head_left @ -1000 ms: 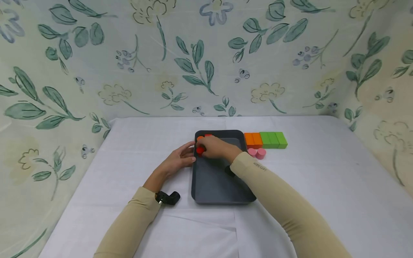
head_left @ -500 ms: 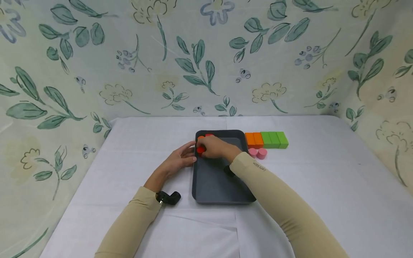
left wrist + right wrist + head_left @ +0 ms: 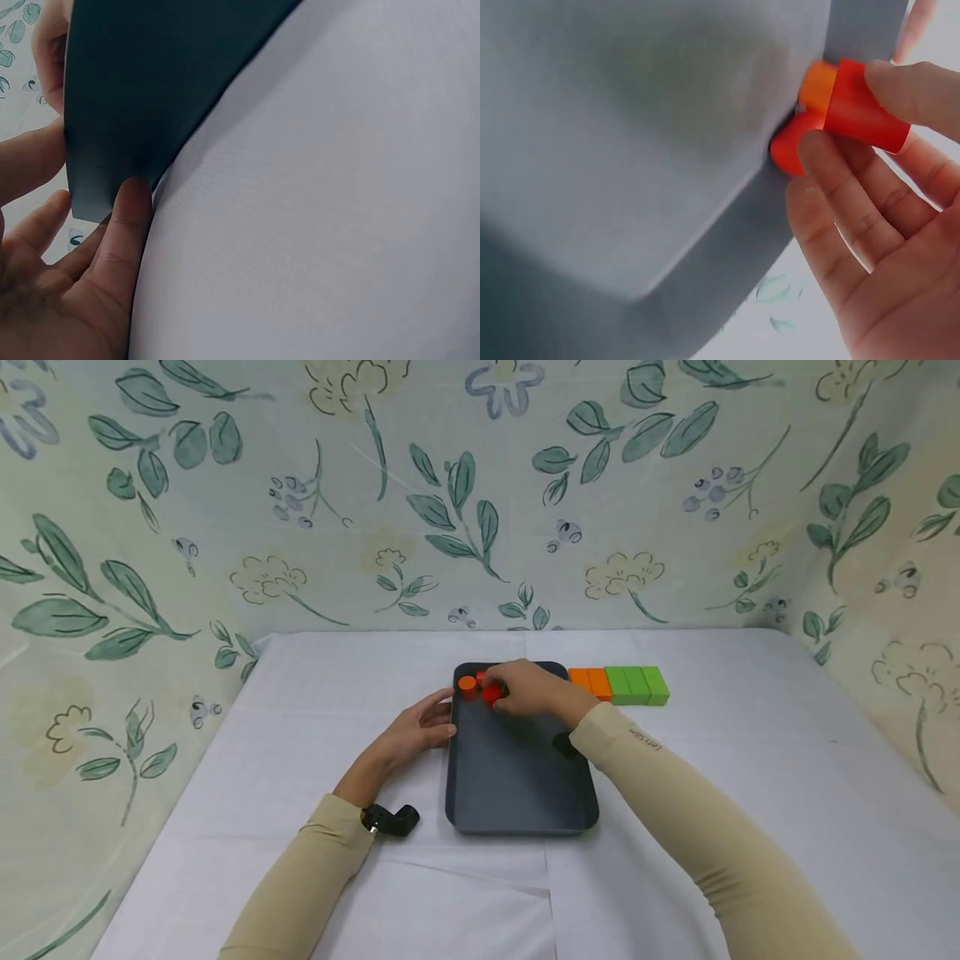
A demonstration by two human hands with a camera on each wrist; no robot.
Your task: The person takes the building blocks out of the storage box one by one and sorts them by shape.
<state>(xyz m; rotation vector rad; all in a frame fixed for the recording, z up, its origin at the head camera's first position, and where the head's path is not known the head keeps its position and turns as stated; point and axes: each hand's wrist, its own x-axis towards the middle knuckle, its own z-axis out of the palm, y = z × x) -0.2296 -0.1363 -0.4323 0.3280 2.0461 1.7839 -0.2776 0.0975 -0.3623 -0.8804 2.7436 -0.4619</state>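
Note:
My right hand (image 3: 528, 687) pinches a red cylinder (image 3: 866, 109) between thumb and fingers, over the far left part of the dark grey tray (image 3: 517, 777). An orange cylinder (image 3: 468, 687) stands in the tray's far left corner. Next to it is another red piece (image 3: 786, 146), with a rounded side showing in the right wrist view and partly hidden by my fingers. Against the outside of the tray's left wall rests my left hand (image 3: 408, 733); its fingers are extended, touching the wall, with nothing held.
Right of the tray's far end, orange blocks (image 3: 589, 681) and several green blocks (image 3: 636, 685) stand in a row on the white-covered table (image 3: 315, 693). A floral cloth (image 3: 390, 527) hangs behind. My right forearm (image 3: 660, 777) crosses the tray's right edge.
My right hand has moved right and slightly away with the red cylinder, uncovering the orange one. My right forearm now hides the two pink cylinders. The left hand has stayed put.

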